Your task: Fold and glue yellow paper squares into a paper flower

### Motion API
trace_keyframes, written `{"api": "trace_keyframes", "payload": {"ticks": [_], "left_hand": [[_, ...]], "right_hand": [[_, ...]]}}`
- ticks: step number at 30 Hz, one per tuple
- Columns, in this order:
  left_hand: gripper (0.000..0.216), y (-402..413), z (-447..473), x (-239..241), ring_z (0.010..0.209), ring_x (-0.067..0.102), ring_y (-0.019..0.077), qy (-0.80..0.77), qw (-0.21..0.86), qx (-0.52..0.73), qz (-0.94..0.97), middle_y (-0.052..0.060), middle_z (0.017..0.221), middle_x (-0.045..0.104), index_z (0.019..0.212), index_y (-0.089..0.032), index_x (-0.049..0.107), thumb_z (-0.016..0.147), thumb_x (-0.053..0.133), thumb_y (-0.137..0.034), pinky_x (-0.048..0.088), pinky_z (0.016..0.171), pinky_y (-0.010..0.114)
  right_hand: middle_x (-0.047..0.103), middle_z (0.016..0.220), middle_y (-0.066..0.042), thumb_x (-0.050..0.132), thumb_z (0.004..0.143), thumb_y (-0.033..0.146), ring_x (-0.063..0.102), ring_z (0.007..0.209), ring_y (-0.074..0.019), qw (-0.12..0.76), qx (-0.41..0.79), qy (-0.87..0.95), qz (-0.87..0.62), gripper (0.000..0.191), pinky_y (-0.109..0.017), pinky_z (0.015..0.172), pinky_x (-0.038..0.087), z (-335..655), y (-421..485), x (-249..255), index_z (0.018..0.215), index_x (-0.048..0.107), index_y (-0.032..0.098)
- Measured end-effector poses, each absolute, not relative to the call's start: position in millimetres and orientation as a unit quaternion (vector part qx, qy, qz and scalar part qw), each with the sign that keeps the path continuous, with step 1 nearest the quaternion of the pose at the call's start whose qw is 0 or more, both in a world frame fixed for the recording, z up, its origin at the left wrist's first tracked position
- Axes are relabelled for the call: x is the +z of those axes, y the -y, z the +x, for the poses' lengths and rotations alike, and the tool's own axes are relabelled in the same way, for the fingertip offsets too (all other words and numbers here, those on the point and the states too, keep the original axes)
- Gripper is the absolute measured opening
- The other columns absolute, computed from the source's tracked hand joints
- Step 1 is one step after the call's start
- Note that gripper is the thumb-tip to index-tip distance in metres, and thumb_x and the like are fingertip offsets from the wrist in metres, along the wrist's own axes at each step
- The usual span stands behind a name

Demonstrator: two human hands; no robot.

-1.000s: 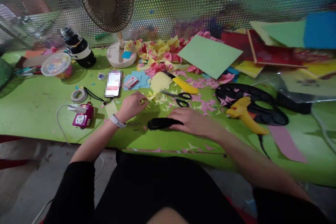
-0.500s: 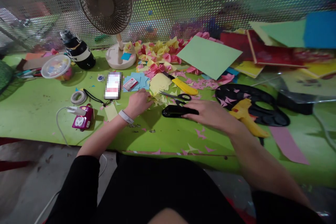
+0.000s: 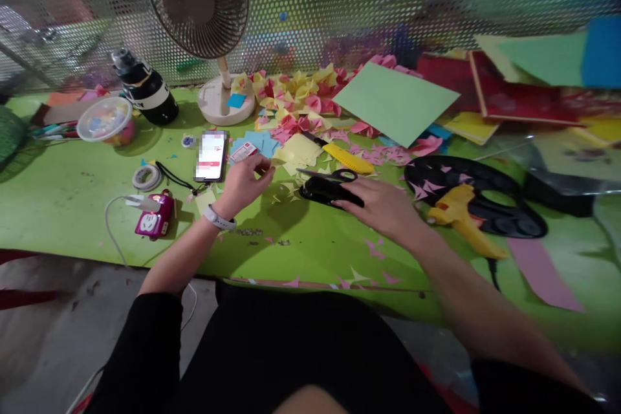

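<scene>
My left hand (image 3: 244, 182) hovers low over the green table (image 3: 63, 187), fingers curled together beside yellow paper scraps (image 3: 286, 189) and a small red-and-white card (image 3: 242, 152); what it pinches, if anything, I cannot make out. My right hand (image 3: 381, 206) lies on a black stapler (image 3: 321, 189), its fingertips over the stapler's right end. Just behind the stapler lie black-handled scissors (image 3: 334, 175) and a yellow utility knife (image 3: 347, 158). A yellow square of paper (image 3: 297, 149) lies beyond my left hand.
A phone (image 3: 211, 155), tape roll (image 3: 146, 176) and pink power strip (image 3: 154, 220) lie to the left. A desk fan (image 3: 201, 6), dark bottle (image 3: 145, 87) and plastic tub (image 3: 104, 119) stand at the back. A yellow glue gun (image 3: 460, 220) rests on a black tray (image 3: 504, 223) at right, near folded paper flowers (image 3: 295, 97) and a green sheet (image 3: 395, 103).
My right hand has slid the black stapler away from the table's front edge, up and to the right, next to the scissors. My left hand has moved slightly farther back, towards the phone.
</scene>
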State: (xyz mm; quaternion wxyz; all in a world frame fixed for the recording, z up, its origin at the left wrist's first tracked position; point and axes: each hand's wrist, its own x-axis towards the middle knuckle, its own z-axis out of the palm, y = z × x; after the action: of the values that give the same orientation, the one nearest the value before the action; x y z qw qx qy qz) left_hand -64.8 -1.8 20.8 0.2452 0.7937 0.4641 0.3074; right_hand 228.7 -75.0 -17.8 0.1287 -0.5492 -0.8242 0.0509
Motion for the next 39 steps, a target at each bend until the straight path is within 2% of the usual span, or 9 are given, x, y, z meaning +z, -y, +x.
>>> {"api": "trace_keyframes", "payload": {"ticks": [7, 14, 21, 28, 34, 39], "left_hand": [[0.009, 1.7, -77.5, 19.1, 0.07, 0.065, 0.0141, -0.471, 0.279, 0.331, 0.769, 0.007, 0.083, 0.074, 0.087, -0.016, 0.068, 0.084, 0.062, -0.022, 0.054, 0.066, 0.029], [0.007, -7.0, -81.2, 13.8, 0.086, 0.065, 0.0177, -0.502, 0.236, 0.315, 0.77, 0.009, 0.095, 0.07, 0.082, -0.017, 0.072, 0.081, 0.066, -0.018, 0.055, 0.076, 0.033], [0.01, -9.9, -83.3, 6.3, 0.077, 0.063, 0.0151, -0.515, 0.288, 0.325, 0.739, 0.007, 0.083, 0.071, 0.079, -0.018, 0.072, 0.084, 0.067, -0.024, 0.052, 0.07, 0.031], [0.019, -13.4, -76.1, -3.1, 0.05, 0.048, 0.0079, -0.535, 0.401, 0.274, 0.691, 0.004, 0.067, 0.068, 0.074, -0.016, 0.071, 0.083, 0.068, -0.033, 0.039, 0.047, 0.023], [0.022, -15.7, -76.0, -9.1, 0.045, 0.042, 0.0063, -0.532, 0.398, 0.266, 0.698, 0.003, 0.061, 0.064, 0.072, -0.016, 0.071, 0.081, 0.069, -0.035, 0.032, 0.043, 0.021], [0.024, -14.6, -75.5, -10.3, 0.046, 0.043, 0.0073, -0.533, 0.386, 0.255, 0.709, 0.004, 0.061, 0.065, 0.072, -0.017, 0.071, 0.084, 0.066, -0.036, 0.035, 0.043, 0.022]], "right_hand": [[0.075, 0.108, -0.012, 0.052, 0.097, 0.038, 0.069, 0.102, -0.0301, 0.151, 0.04, 0.818, -0.553, 0.036, -0.048, 0.086, 0.057, 232.7, 72.0, -27.7, 0.118, 0.072, 0.016], [0.075, 0.111, -0.012, 0.053, 0.098, 0.035, 0.068, 0.107, -0.0305, 0.16, 0.025, 0.801, -0.577, 0.035, -0.054, 0.092, 0.055, 229.1, 73.1, -30.2, 0.123, 0.069, 0.018], [0.073, 0.115, -0.013, 0.05, 0.099, 0.034, 0.068, 0.108, -0.0313, 0.168, 0.038, 0.789, -0.59, 0.035, -0.056, 0.092, 0.055, 228.8, 72.9, -30.8, 0.125, 0.068, 0.019], [0.073, 0.117, -0.014, 0.052, 0.098, 0.036, 0.066, 0.112, -0.0322, 0.174, 0.07, 0.794, -0.578, 0.038, -0.057, 0.097, 0.052, 233.3, 71.1, -27.5, 0.127, 0.068, 0.017], [0.073, 0.117, -0.013, 0.054, 0.097, 0.036, 0.067, 0.111, -0.031, 0.184, 0.059, 0.801, -0.566, 0.037, -0.055, 0.097, 0.053, 236.2, 70.5, -26.5, 0.124, 0.07, 0.017], [0.074, 0.115, -0.012, 0.053, 0.097, 0.036, 0.066, 0.113, -0.0319, 0.172, 0.086, 0.811, -0.553, 0.037, -0.056, 0.098, 0.052, 235.7, 69.8, -26.3, 0.125, 0.07, 0.018]]}}
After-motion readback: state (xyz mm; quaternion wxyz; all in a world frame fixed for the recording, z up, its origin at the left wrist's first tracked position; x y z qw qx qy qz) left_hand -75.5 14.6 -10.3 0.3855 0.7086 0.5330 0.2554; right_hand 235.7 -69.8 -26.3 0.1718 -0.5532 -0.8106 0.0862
